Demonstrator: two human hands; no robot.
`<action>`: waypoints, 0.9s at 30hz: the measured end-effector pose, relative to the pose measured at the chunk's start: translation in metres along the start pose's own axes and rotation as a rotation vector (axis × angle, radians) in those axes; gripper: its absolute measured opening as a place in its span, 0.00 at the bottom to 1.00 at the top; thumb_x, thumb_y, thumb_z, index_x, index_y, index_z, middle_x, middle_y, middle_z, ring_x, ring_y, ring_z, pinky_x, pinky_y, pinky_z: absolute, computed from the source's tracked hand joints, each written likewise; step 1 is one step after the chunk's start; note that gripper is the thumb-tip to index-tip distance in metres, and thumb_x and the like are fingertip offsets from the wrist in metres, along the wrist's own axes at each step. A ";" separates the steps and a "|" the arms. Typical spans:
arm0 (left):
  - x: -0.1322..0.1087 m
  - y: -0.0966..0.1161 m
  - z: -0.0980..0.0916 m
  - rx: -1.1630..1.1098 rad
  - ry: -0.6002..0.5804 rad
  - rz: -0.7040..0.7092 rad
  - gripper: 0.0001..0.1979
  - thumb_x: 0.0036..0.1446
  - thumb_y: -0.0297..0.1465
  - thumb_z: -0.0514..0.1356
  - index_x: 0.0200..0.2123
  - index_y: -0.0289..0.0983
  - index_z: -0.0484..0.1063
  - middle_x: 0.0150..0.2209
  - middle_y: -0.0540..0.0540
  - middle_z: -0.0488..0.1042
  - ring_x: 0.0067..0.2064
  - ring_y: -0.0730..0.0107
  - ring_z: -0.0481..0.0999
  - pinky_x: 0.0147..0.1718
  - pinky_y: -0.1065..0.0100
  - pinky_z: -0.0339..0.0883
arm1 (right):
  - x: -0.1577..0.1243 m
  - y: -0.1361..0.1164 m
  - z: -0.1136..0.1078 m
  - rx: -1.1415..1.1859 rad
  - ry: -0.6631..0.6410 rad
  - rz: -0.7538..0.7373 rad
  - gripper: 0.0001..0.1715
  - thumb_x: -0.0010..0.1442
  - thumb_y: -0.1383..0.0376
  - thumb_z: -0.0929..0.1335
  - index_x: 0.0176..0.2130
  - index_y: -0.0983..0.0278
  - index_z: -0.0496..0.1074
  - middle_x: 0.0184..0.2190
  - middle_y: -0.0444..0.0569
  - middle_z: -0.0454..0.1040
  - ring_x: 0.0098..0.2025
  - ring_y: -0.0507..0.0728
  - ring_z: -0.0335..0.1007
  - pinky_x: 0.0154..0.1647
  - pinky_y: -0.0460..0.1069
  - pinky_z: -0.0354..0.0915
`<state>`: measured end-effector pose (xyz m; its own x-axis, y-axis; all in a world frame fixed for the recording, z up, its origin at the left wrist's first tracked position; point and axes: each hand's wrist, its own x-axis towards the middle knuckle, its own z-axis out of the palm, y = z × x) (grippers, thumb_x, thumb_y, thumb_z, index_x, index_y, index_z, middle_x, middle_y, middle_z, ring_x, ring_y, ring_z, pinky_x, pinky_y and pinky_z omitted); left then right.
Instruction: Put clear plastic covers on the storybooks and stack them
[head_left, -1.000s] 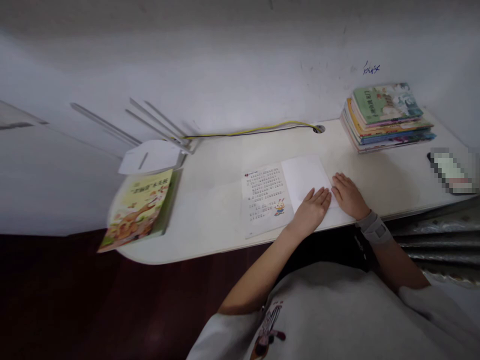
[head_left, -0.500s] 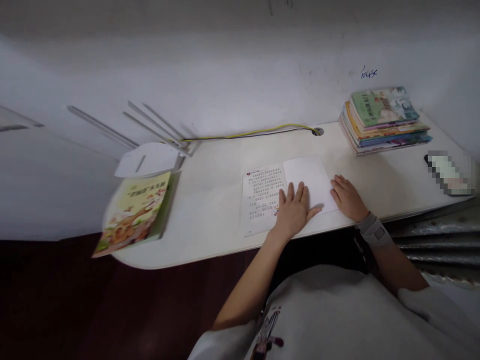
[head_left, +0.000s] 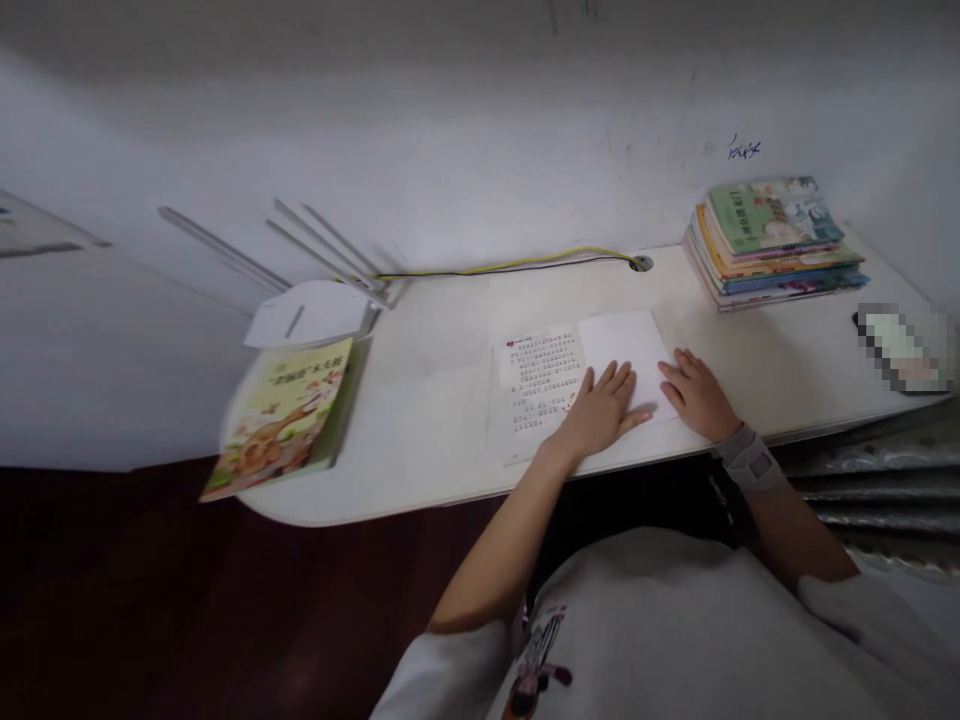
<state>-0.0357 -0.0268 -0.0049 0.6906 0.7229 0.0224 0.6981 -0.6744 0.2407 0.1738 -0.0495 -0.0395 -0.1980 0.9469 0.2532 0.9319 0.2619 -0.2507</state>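
Observation:
An open book [head_left: 534,385] lies on the white desk in front of me, with a printed left page and a blank white right page. My left hand [head_left: 602,408] rests flat across the lower middle of the spread, fingers extended, partly covering the fold and some print. At the right edge of the blank page lies my right hand [head_left: 696,395], its fingers spread and their tips touching the page border. A grey band [head_left: 750,457] is around my right wrist. Neither hand grips anything.
A stack of books [head_left: 776,240] stands at the back right, near a phone [head_left: 900,350]. At the left are a white router [head_left: 307,315] with antennas and a yellow-green book [head_left: 289,415] overhanging the desk [head_left: 427,430] edge. Cables [head_left: 510,266] run along the wall.
My left hand has slid slightly right over the book, toward the blank page, with its fingers angled more to the right. My right hand has stayed nearly in place. The view has shifted a little.

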 end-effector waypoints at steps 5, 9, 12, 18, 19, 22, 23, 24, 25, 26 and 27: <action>-0.028 -0.055 -0.007 -0.062 0.341 -0.325 0.31 0.67 0.44 0.45 0.65 0.30 0.54 0.67 0.29 0.52 0.69 0.47 0.47 0.62 0.42 0.50 | -0.003 -0.002 -0.001 -0.032 0.043 -0.006 0.25 0.67 0.61 0.58 0.56 0.70 0.68 0.62 0.66 0.62 0.65 0.68 0.55 0.59 0.65 0.58; -0.059 -0.095 0.002 -0.139 0.396 -0.509 0.33 0.66 0.44 0.44 0.63 0.23 0.54 0.65 0.23 0.56 0.67 0.48 0.54 0.62 0.48 0.56 | 0.000 -0.016 -0.007 -0.110 0.047 -0.045 0.23 0.66 0.67 0.57 0.56 0.69 0.68 0.65 0.62 0.58 0.66 0.69 0.53 0.62 0.68 0.52; -0.069 -0.106 0.011 -0.161 0.392 -0.476 0.34 0.66 0.45 0.44 0.64 0.24 0.53 0.64 0.25 0.57 0.67 0.50 0.56 0.62 0.50 0.55 | 0.008 -0.031 -0.011 -0.111 -0.043 -0.219 0.24 0.67 0.67 0.56 0.60 0.65 0.65 0.65 0.56 0.59 0.67 0.65 0.51 0.65 0.67 0.48; -0.070 -0.107 0.016 -0.149 0.394 -0.413 0.35 0.64 0.48 0.45 0.65 0.28 0.53 0.65 0.26 0.56 0.68 0.47 0.52 0.63 0.44 0.52 | 0.020 -0.050 -0.008 -0.123 -0.200 -0.324 0.35 0.65 0.48 0.61 0.63 0.65 0.61 0.65 0.62 0.57 0.67 0.66 0.52 0.64 0.66 0.50; -0.071 -0.108 0.016 -0.157 0.395 -0.418 0.35 0.65 0.48 0.45 0.65 0.28 0.52 0.66 0.27 0.55 0.68 0.48 0.52 0.63 0.44 0.52 | 0.019 -0.050 -0.007 -0.131 -0.204 -0.317 0.36 0.65 0.48 0.61 0.63 0.66 0.61 0.65 0.62 0.57 0.67 0.66 0.52 0.64 0.66 0.50; -0.072 -0.109 0.016 -0.185 0.409 -0.438 0.35 0.65 0.46 0.46 0.66 0.29 0.50 0.66 0.27 0.54 0.68 0.47 0.51 0.62 0.44 0.54 | 0.017 -0.049 -0.005 -0.135 -0.206 -0.303 0.37 0.64 0.48 0.61 0.63 0.67 0.60 0.66 0.64 0.56 0.68 0.67 0.50 0.65 0.65 0.49; -0.073 -0.109 0.016 -0.192 0.411 -0.440 0.35 0.65 0.46 0.46 0.66 0.29 0.49 0.66 0.27 0.54 0.68 0.47 0.51 0.62 0.44 0.54 | 0.017 -0.049 -0.005 -0.130 -0.207 -0.297 0.37 0.64 0.48 0.61 0.64 0.67 0.60 0.66 0.64 0.56 0.68 0.67 0.50 0.65 0.65 0.49; -0.073 -0.109 0.015 -0.197 0.412 -0.441 0.35 0.65 0.46 0.47 0.67 0.29 0.49 0.66 0.27 0.54 0.68 0.47 0.52 0.62 0.43 0.54 | 0.016 -0.048 -0.006 -0.124 -0.209 -0.293 0.37 0.64 0.48 0.61 0.64 0.67 0.59 0.66 0.64 0.56 0.68 0.67 0.49 0.65 0.65 0.48; -0.073 -0.109 0.015 -0.200 0.413 -0.441 0.35 0.64 0.45 0.47 0.67 0.29 0.48 0.66 0.27 0.54 0.68 0.46 0.52 0.62 0.43 0.54 | 0.015 -0.047 -0.006 -0.118 -0.212 -0.291 0.37 0.64 0.48 0.61 0.64 0.66 0.59 0.66 0.63 0.56 0.68 0.67 0.49 0.65 0.65 0.48; -0.073 -0.108 0.014 -0.204 0.415 -0.442 0.35 0.64 0.45 0.47 0.67 0.29 0.48 0.66 0.27 0.54 0.68 0.46 0.53 0.62 0.43 0.54 | 0.015 -0.047 -0.006 -0.113 -0.216 -0.290 0.37 0.64 0.48 0.61 0.64 0.66 0.59 0.66 0.63 0.56 0.68 0.66 0.49 0.65 0.64 0.48; -0.072 -0.107 0.014 -0.207 0.415 -0.442 0.35 0.64 0.45 0.48 0.67 0.29 0.49 0.66 0.27 0.54 0.68 0.46 0.53 0.62 0.42 0.54 | 0.015 -0.047 -0.007 -0.110 -0.219 -0.288 0.37 0.64 0.48 0.61 0.64 0.66 0.59 0.66 0.63 0.56 0.68 0.66 0.49 0.65 0.64 0.49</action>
<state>-0.1581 -0.0088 -0.0456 0.1858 0.9524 0.2419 0.8206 -0.2858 0.4949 0.1293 -0.0491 -0.0177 -0.5061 0.8577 0.0904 0.8532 0.5132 -0.0930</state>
